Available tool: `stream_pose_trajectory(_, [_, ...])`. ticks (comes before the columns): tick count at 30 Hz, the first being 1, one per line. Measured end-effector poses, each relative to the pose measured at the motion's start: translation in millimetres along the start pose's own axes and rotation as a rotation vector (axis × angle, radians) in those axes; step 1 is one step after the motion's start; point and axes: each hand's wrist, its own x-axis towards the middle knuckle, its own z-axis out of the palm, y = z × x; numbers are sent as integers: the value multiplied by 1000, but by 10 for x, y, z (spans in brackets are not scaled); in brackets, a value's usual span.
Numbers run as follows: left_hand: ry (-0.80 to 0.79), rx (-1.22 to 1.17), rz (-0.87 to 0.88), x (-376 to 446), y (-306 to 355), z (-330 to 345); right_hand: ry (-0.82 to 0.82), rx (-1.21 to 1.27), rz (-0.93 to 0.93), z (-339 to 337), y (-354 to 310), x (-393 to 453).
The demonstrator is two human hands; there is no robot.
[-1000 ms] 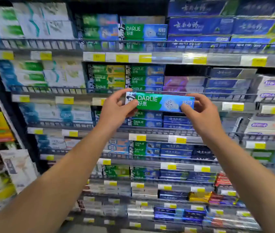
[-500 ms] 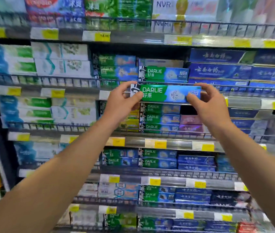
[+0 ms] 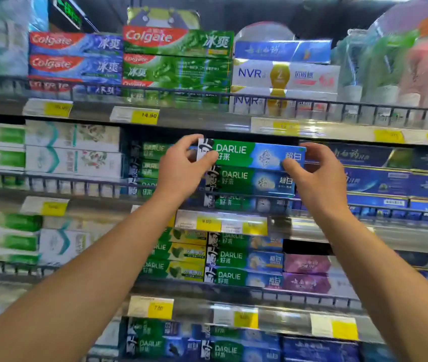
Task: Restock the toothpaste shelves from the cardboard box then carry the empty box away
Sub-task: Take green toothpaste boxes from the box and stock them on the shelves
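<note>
- The left hand (image 3: 181,171) covers the left end of the Darlie carton (image 3: 250,155); the right hand (image 3: 317,181) covers its right end.
- Price tags (image 3: 388,135) at far right are smeared, unreadable.
- Bottles (image 3: 390,64) at upper right blur together.

Glossy cartons, metal rails

Darlie toothpaste box (image 3: 249,155) is showing glossy printed card; wire shelf rail (image 3: 312,103) is looking like dark matt metal.

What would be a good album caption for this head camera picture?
Both hands, left and right, hold a green-and-blue Darlie toothpaste box by its ends, atop a matching stack on the shelf.
</note>
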Motion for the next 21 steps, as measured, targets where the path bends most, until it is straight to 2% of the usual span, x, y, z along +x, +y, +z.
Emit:
stream_pose_trajectory(4, [17,24,56,194,-48,167,99,-65,15,116,61,145])
stream_pose_trajectory(9, [42,68,84,275,-250,289,147,-149,-12,280,190,152])
stream_pose_trajectory(17, [25,137,114,421,-417,319,126,-549,-237,398,328,142])
stream_pose_trajectory(21, [-4,124,102,458,-428,293,129,-634,-279,372,371,127])
